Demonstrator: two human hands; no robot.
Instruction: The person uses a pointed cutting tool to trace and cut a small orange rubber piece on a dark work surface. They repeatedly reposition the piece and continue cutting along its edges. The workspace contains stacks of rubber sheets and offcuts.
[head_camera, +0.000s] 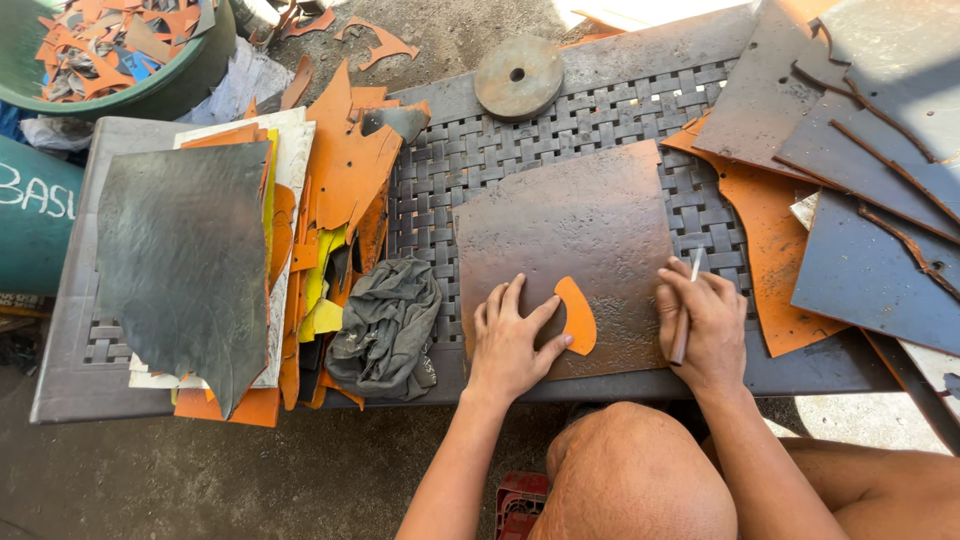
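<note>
Your left hand (510, 340) lies flat and spread on a brown leather sheet (565, 245), fingers pinning the curved orange template (578, 315) against it; your right hand (710, 325) is closed round a slim pen-like marking tool (686, 310), its lower end down on the sheet just right of the template. The sheet sits on the woven grey plastic worktop (520, 150), directly under both hands and reaching away from you; the template rests near the sheet's near edge, between your two hands.

By the look of it, you are at the tracing stage: pattern placed and held, marker gripped but apart from the template's edge; no drawn outline can be made out on the leather. The next move seems to call for firm, even pressure from the left hand so the template does not creep, and for the tool's point to be brought to its curved rim.

Left of your left hand lie a crumpled dark rag (385, 325) and a stack of orange and dark offcuts (260, 250); beyond your hands stands a round metal disc (518, 77); right of your right hand, dark sheets (860, 150) overlap.
</note>
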